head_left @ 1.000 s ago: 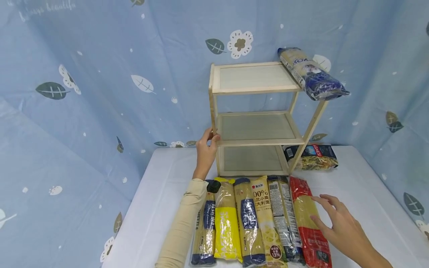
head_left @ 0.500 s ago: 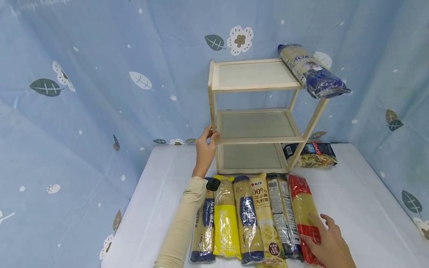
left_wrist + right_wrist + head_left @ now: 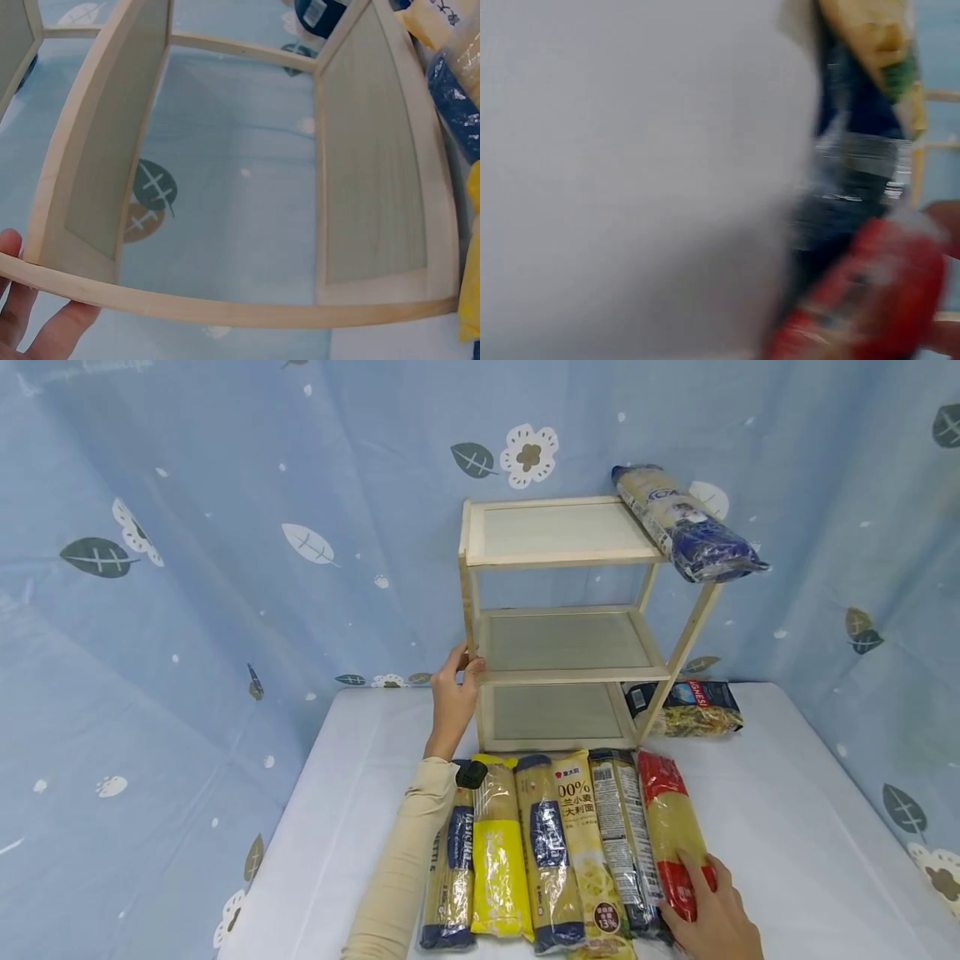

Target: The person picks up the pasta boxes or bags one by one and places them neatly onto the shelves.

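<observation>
A small wooden shelf (image 3: 570,674) with three tiers stands at the back of the table. My left hand (image 3: 453,697) grips its front left post at the middle tier, and in the left wrist view fingers (image 3: 64,326) wrap that wooden bar. My right hand (image 3: 711,910) holds the lower part of a red packet of spaghetti (image 3: 675,814), thumb on one side and fingers on the other. The right wrist view is blurred, with the red packet (image 3: 885,285) low at the right. Beside it lies a dark packet of spaghetti (image 3: 626,835).
More pasta packets lie in a row before the shelf, among them a yellow one (image 3: 501,860) and a cream one (image 3: 588,852). A blue pasta bag (image 3: 686,522) lies across the top tier's right end. A black pasta bag (image 3: 693,708) lies behind the right post.
My right hand has moved left and down from above the table's right side onto the red packet's lower end and taken hold of it. My left hand stays on the post.
</observation>
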Motion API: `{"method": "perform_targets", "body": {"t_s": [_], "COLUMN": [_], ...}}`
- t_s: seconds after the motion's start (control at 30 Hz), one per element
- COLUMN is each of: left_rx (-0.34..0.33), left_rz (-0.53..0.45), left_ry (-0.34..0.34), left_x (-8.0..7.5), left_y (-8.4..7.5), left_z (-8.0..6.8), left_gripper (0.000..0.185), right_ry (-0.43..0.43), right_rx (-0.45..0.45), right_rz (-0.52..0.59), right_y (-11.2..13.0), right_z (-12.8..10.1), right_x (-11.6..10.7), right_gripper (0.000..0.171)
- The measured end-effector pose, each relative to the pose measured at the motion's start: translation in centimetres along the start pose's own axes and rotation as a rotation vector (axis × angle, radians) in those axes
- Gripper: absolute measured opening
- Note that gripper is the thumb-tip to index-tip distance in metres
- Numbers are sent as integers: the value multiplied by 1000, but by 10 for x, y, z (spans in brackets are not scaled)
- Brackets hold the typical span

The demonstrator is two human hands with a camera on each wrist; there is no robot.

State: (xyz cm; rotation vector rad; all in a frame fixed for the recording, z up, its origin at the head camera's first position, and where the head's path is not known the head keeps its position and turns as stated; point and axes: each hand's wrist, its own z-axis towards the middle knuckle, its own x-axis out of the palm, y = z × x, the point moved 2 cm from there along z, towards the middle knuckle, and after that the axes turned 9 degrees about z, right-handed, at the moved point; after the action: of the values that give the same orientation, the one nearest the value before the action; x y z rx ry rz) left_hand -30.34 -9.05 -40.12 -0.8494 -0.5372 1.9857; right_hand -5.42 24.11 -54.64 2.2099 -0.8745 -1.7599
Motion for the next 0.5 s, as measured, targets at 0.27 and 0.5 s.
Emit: {"method": "perform_targets", "body": {"t_s": [0.27,0.5], "left_rx": [4,15], "left_rz": [3,8], "left_ry": [19,-3], "left_x": [2,-1], "left_y": [1,2], "left_z": [-3,0], "left_gripper": [32,29], "right_ry": [-232,-341], "right_rx": [-47,-110], "right_rz": [38,101], "right_y": [-4,-1], "right_z": [-5,-7], "right_x": [8,10], "right_gripper": [77,72]}}
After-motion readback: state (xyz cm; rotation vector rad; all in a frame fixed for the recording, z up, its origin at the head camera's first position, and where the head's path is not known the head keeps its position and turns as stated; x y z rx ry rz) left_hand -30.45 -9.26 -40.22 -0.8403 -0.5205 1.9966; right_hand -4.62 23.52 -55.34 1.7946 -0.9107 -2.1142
